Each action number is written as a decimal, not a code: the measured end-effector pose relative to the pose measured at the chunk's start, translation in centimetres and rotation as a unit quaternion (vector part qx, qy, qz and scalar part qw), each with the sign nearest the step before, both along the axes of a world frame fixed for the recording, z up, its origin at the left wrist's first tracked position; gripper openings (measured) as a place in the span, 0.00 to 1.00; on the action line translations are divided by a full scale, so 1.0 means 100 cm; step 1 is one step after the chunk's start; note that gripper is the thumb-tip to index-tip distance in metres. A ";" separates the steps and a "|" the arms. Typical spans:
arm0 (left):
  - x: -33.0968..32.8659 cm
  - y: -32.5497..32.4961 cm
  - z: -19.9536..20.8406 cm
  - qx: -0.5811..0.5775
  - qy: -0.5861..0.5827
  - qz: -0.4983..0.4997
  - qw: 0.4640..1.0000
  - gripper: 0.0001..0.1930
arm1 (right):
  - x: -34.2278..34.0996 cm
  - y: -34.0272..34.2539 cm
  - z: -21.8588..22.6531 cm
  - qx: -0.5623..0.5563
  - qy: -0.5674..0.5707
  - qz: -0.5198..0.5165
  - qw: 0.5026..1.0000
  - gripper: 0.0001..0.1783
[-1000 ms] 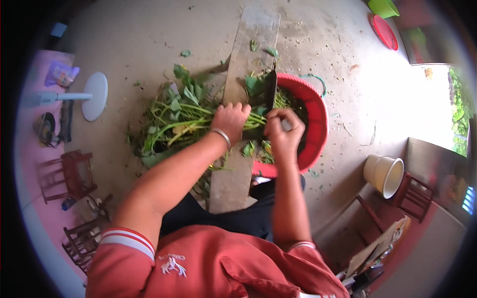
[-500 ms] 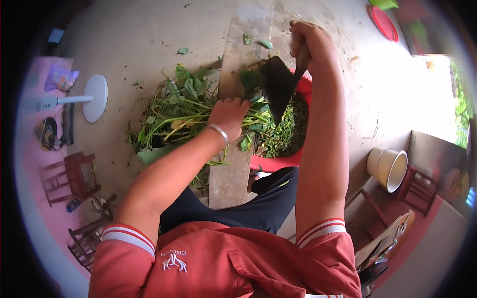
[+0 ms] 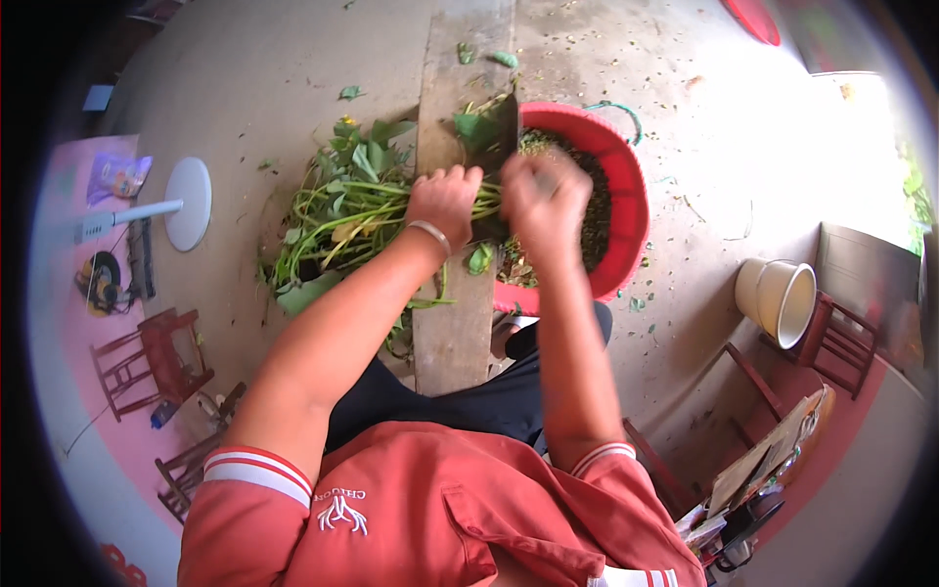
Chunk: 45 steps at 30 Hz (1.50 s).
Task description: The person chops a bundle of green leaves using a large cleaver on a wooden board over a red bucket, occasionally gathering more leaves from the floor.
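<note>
A bunch of leafy green stems (image 3: 342, 217) lies across a wooden plank (image 3: 455, 333). My left hand (image 3: 445, 203), with a bracelet at the wrist, is closed over the stems and presses them on the plank. Just to its right, my right hand (image 3: 548, 201) is blurred by motion and closed round the handle of a cleaver. The dark cleaver blade (image 3: 512, 122) is down at the plank's right edge, where the stems end. Beyond that edge stands a red tub (image 3: 631, 186) holding chopped greens (image 3: 595, 235). The cleaver's handle is hidden by my fist.
Loose leaf bits are scattered on the floor and plank. At left stand a white round-based stand (image 3: 188, 205) and a wooden chair (image 3: 161, 362). To the right are a cream bucket (image 3: 778, 301), another wooden chair (image 3: 831, 338) and a cluttered table (image 3: 768, 460).
My right hand has swung down and toward me with the cleaver, from raised above the tub to the stem ends. My left hand stays on the stems. The view has shifted slightly.
</note>
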State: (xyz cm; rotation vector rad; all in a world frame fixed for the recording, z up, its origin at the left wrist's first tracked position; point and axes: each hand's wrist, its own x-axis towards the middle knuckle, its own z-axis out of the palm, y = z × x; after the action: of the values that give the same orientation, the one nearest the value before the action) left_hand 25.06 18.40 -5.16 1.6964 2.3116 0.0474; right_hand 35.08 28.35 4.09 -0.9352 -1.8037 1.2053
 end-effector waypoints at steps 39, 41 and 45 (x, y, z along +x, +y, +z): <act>-0.016 0.002 -0.002 0.001 -0.104 -0.037 0.994 0.28 | 0.029 -0.108 -0.088 -0.197 -0.283 0.100 0.933 0.17; -0.012 -0.002 -0.013 0.056 -0.052 -0.045 0.996 0.29 | 0.034 -0.102 -0.064 -0.090 -0.398 0.145 0.902 0.15; -0.013 -0.009 -0.031 -0.002 -0.040 0.001 0.999 0.23 | 0.008 -0.095 -0.037 0.140 -0.053 0.056 0.987 0.16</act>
State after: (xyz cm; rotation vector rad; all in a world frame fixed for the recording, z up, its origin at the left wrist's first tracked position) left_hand 23.79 17.45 -8.31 1.6584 2.2541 0.1080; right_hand 35.92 18.90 0.42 -0.7560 -2.0715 0.9494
